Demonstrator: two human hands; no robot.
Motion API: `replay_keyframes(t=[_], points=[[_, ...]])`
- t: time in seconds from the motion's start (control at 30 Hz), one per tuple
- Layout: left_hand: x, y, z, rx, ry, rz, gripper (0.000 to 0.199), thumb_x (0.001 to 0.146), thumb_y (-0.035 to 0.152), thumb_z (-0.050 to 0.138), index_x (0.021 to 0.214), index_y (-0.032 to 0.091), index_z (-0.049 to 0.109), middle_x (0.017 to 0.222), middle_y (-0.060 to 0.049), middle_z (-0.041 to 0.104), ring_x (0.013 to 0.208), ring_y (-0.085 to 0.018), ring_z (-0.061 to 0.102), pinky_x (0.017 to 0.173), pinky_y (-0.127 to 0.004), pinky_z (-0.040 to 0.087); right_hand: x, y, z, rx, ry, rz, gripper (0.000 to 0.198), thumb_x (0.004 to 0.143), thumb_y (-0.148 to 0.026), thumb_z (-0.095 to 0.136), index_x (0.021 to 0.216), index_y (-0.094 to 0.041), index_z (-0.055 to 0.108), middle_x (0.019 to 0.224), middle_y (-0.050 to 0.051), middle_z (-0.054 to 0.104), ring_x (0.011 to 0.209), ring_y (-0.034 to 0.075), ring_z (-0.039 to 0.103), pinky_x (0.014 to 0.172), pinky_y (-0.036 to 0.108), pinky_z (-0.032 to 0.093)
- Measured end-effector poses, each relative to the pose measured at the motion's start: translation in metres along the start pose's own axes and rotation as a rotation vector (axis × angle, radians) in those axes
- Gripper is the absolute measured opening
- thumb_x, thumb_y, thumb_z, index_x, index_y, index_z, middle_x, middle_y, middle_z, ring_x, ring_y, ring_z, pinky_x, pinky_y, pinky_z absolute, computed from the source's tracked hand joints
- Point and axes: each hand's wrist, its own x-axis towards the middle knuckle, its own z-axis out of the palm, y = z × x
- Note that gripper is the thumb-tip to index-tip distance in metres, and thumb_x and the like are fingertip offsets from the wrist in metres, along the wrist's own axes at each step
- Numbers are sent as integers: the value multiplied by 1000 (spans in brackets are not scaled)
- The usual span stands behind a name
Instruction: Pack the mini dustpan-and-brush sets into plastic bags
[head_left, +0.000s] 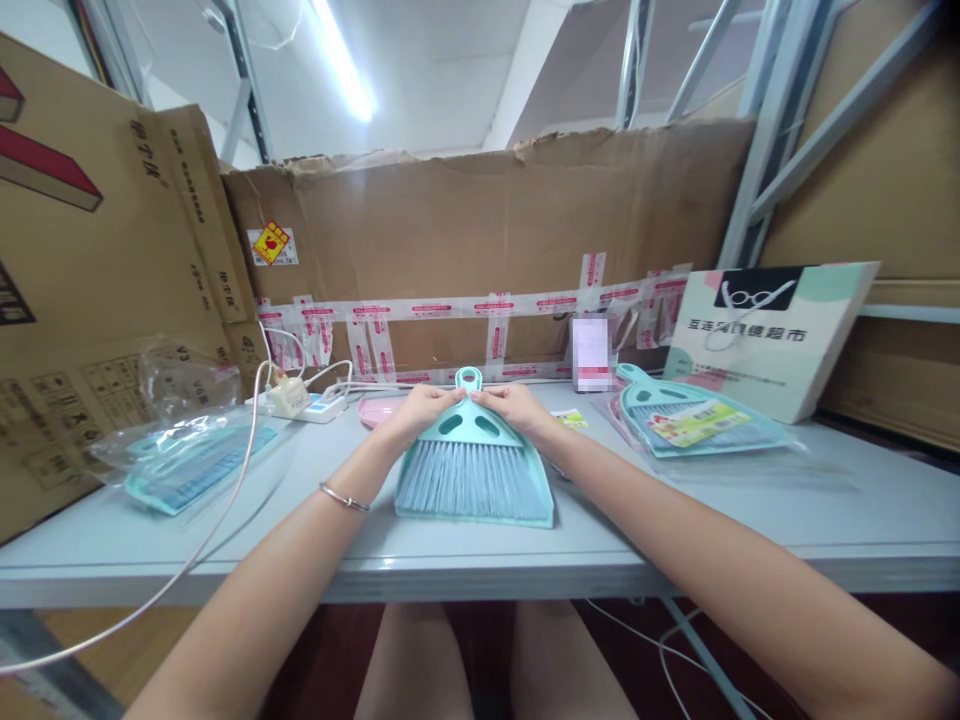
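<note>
You have the mint-green hand brush (472, 478) nested against its matching dustpan (538, 500), bristles toward the counter's front edge and the looped handle end (469, 379) toward its back edge; the pair sits midway between the counter's (600, 530) left and right ends, nearer the front edge. The step in hand looks like handling the two pieces as one set, perhaps pressing or seating them together at the neck. From this position, a sound move would call for an even grip on both sides, so the brush stays square in the pan and the bristles lie flat. Your left hand (429, 405) and right hand (516, 402) pinch the neck just below the loop from either side, thumbs pointing inward with their tips almost meeting; the curled fingers are partly hidden, so you cannot tell from here whether they grip the brush alone or both pieces. Your forearms reach in over the front edge and converge in a rough V, wrists low, with a bracelet (345, 497) on the left one. Keep your elbows wide of the white cable (225, 510) crossing the front edge near its left corner. A plastic-wrapped set (187, 475) lies toward the left end, and a labelled, wrapped set (765, 435) lies toward the right end.
</note>
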Motion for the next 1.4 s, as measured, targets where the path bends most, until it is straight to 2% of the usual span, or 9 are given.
replay_keyframes(t=[0.3, 0.47, 0.6, 0.73, 0.87, 0.93, 1.03, 1.17, 1.4], points=[[-1, -4, 4, 2, 50, 25, 47, 59, 57, 63, 46, 13, 54, 42, 4, 39, 43, -7, 33, 45, -22, 22, 3, 6, -1, -50, 1, -7, 38, 51, -49, 72, 61, -13, 67, 54, 0, 60, 49, 10, 51, 49, 22, 38], [-4, 1, 0, 6, 24, 30, 44, 65, 55, 59, 56, 12, 61, 51, 2, 50, 50, -10, 41, 49, -22, 27, 5, 6, 0, -119, 6, -25, 47, 54, -58, 67, 68, -13, 68, 61, 2, 64, 54, 13, 55, 51, 23, 42], [-12, 1, -5, 3, -131, 14, 35, 64, 47, 65, 78, 15, 68, 76, -1, 64, 70, -15, 54, 62, -22, 37, 8, 3, -7, -239, 31, -26, 57, 63, -67, 54, 77, -14, 66, 70, 5, 66, 60, 14, 58, 55, 24, 44], [-16, -6, -11, 12, -201, -34, 40, 61, 47, 67, 86, 16, 68, 81, -2, 65, 75, -18, 57, 64, -24, 40, 9, -9, -53, -461, 55, 23, 52, 71, -64, 47, 81, -16, 65, 85, 8, 67, 77, 17, 60, 67, 26, 45], [-13, -12, -16, 16, -180, -73, 41, 62, 48, 65, 90, 18, 67, 81, -2, 66, 74, -18, 58, 62, -23, 41, -3, -17, -115, -797, 94, 204, 40, 43, -46, 77, 63, -16, 61, 76, 10, 65, 80, 27, 58, 69, 34, 43], [-12, -13, -17, 12, -168, -83, 40, 62, 47, 66, 89, 18, 67, 80, -2, 66, 73, -18, 58, 61, -23, 40, -8, -14, -131, -922, 72, 308, 40, 36, -40, 81, 60, -16, 60, 70, 10, 64, 77, 30, 59, 65, 36, 42], [-10, -13, -17, 0, -144, -83, 38, 60, 46, 67, 87, 18, 68, 78, -1, 66, 72, -18, 58, 61, -22, 40, -8, -4, -131, -1033, 3, 382, 46, 34, -39, 81, 69, -16, 62, 80, 11, 65, 81, 31, 59, 65, 36, 42], [-10, -12, -17, -15, -126, -76, 36, 60, 45, 68, 83, 18, 69, 75, 0, 65, 71, -17, 57, 62, -22, 39, 1, 8, -117, -1099, -84, 384, 61, 31, -40, 81, 84, -18, 62, 99, 10, 63, 91, 30, 57, 70, 35, 43], [-10, -16, -17, -79, -161, -87, 38, 62, 47, 67, 86, 17, 67, 81, -2, 66, 78, -19, 57, 67, -24, 40, 5, 9, -118, -1055, -65, 337, 53, 35, -40, 80, 77, -15, 60, 92, 12, 64, 86, 29, 58, 68, 35, 43]])
